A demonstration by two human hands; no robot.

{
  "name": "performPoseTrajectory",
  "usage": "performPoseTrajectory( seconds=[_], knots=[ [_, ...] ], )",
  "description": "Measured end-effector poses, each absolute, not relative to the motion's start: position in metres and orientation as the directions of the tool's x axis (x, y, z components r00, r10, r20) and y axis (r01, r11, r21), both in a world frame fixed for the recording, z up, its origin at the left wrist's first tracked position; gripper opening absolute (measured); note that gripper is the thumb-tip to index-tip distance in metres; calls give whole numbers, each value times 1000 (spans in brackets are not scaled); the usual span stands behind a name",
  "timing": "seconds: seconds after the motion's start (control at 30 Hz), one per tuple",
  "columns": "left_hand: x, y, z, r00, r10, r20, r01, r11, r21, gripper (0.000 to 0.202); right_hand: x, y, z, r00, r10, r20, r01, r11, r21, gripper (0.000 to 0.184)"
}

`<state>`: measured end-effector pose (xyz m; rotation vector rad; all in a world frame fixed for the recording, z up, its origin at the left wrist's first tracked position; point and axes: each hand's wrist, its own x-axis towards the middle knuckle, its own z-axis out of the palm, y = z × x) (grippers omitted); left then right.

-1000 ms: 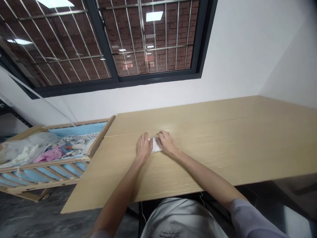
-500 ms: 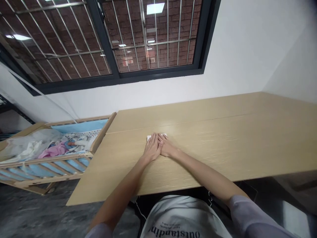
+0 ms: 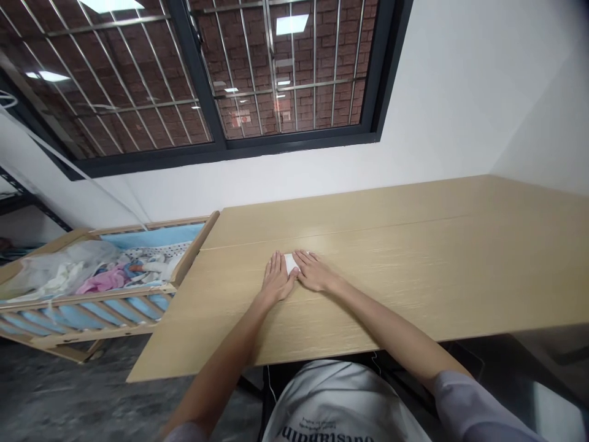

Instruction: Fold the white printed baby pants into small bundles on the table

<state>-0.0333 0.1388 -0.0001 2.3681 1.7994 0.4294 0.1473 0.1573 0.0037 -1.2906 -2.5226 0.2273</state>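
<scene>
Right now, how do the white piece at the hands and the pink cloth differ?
The white piece lies flat on the tabletop; the pink cloth lies rumpled in the crib. The left hand and right hand rest on the white piece, hiding part of it; neither touches the pink cloth.

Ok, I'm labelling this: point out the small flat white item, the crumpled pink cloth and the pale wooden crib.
Small flat white item (image 3: 290, 263): head view, its exposed middle.
Crumpled pink cloth (image 3: 103, 280): head view, its middle.
Pale wooden crib (image 3: 196, 249): head view, its end rail.
</scene>
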Motion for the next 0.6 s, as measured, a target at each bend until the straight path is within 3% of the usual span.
performPoseTrajectory(
  seconds=[0.4, 0.53, 0.6],
  knots=[
    [-48, 133, 1, 235, 963, 129, 939, -259, 225, 106, 169, 166, 1, -561, 823, 95, 724, 543, -426, 85],
    [-57, 136, 11, 308, 940, 150, 919, -334, 211, 123, 180, 167, 6, -608, 785, 117, 660, 582, -475, 92],
    [-62, 138, 20, 387, 897, 215, 877, -430, 215, 115, 185, 167, 8, -640, 754, 148, 617, 619, -485, 96]
  ],
)
